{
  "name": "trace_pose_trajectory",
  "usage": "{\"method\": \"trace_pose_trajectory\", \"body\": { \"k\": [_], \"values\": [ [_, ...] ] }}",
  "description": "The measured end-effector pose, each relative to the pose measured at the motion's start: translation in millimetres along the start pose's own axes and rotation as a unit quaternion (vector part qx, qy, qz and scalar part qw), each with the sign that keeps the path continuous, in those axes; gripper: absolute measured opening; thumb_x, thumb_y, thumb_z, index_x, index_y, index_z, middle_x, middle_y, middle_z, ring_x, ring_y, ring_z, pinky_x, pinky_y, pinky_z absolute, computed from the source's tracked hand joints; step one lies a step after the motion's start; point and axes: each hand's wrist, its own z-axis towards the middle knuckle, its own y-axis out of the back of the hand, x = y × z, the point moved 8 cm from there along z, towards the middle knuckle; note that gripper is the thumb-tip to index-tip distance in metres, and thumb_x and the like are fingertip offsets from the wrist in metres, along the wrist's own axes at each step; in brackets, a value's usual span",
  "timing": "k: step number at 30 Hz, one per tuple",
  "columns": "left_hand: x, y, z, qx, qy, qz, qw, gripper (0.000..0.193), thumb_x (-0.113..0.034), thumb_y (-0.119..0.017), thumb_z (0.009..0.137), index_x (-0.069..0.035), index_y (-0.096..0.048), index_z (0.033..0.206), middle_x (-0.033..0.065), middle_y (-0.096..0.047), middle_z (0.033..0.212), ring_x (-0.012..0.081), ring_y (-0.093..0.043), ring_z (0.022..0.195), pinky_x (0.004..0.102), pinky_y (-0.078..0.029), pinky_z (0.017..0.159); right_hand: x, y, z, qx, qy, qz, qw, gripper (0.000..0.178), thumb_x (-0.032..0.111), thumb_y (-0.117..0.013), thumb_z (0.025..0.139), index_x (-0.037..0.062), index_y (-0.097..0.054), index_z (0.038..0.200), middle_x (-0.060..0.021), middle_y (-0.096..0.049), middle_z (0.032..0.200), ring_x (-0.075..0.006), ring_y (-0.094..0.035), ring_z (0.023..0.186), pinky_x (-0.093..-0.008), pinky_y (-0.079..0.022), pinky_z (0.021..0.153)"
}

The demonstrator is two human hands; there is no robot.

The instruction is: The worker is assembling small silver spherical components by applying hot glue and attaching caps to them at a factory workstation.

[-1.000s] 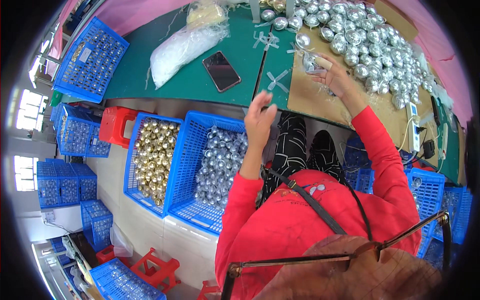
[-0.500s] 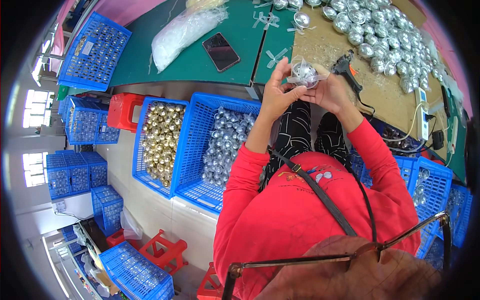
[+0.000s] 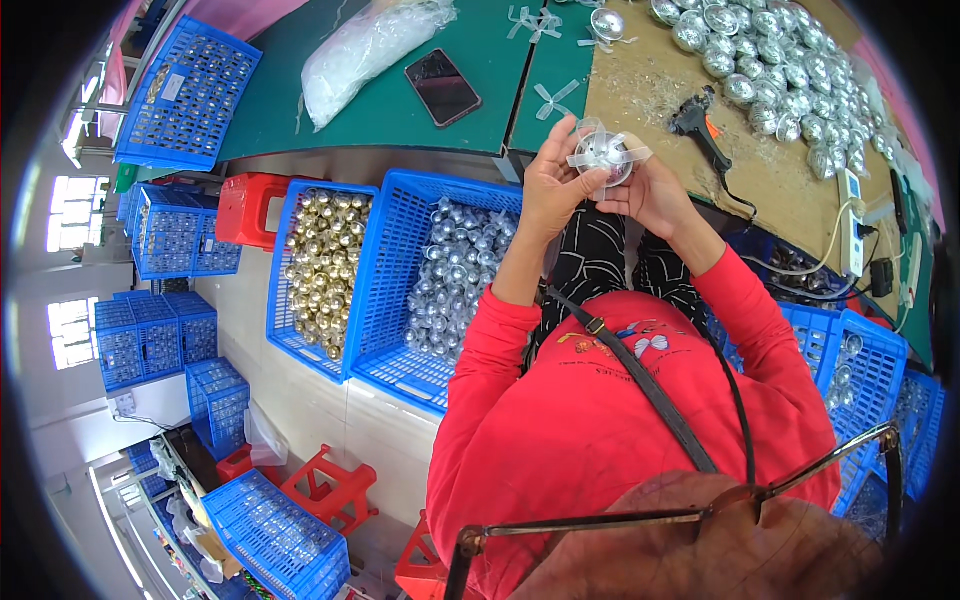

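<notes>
Between my two hands, over the table's near edge, sits a clear and silver ball ornament point(image 3: 604, 158) with a translucent white ribbon bow across its top. My left hand point(image 3: 555, 185) grips its left side, with the thumb at the front. Curled around the right and lower side are the fingers of my right hand point(image 3: 655, 198). To the right of my hands a black glue gun point(image 3: 700, 130) with an orange trigger lies on the brown board. A loose ribbon bow point(image 3: 556, 100) and a single silver ball point(image 3: 607, 25) lie beyond my hands.
A big pile of silver balls point(image 3: 770, 60) covers the board's far right. The green table point(image 3: 300, 50) holds a phone point(image 3: 443, 88) and a plastic bag point(image 3: 365, 60). Blue crates of gold balls point(image 3: 325, 270) and silver balls point(image 3: 460, 270) stand at left. A power strip point(image 3: 851, 225) lies right.
The ball has turned slightly in my hands, and its ribbon bow now lies more spread across the top. Both hands keep hold of it. The whole view has shifted slightly.
</notes>
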Motion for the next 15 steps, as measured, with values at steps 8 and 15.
{"method": "trace_pose_trajectory", "body": {
  "k": [8, 15],
  "values": [
    [3.1, 4.7, -6.7, 0.036, -0.003, -0.046, 0.998, 0.081, -0.004, -0.071, 0.076, -0.001, -0.022, 0.141, 0.0198, -0.042, 0.134, 0.0221, -0.050, 0.114, 0.0312, -0.043, 0.093, -4.0, 4.6, -4.6, -0.019, 0.022, 0.024, 0.999, 0.046, 0.041, -0.040, 0.095, 0.0038, -0.047, 0.121, -0.0147, -0.063, 0.100, -0.0256, -0.066, 0.086, -0.0355, -0.055, 0.074],
    [0.2, -1.1, -11.2, 0.039, 0.013, -0.098, 0.994, 0.083, -0.001, -0.069, 0.076, -0.002, -0.019, 0.142, 0.0212, -0.041, 0.135, 0.0226, -0.049, 0.115, 0.0322, -0.044, 0.093, -1.2, -2.0, -8.9, -0.011, 0.056, 0.009, 0.998, 0.041, 0.036, -0.043, 0.095, 0.0044, -0.047, 0.121, -0.0133, -0.062, 0.101, -0.0223, -0.065, 0.085, -0.0349, -0.055, 0.074]
  ]
}}
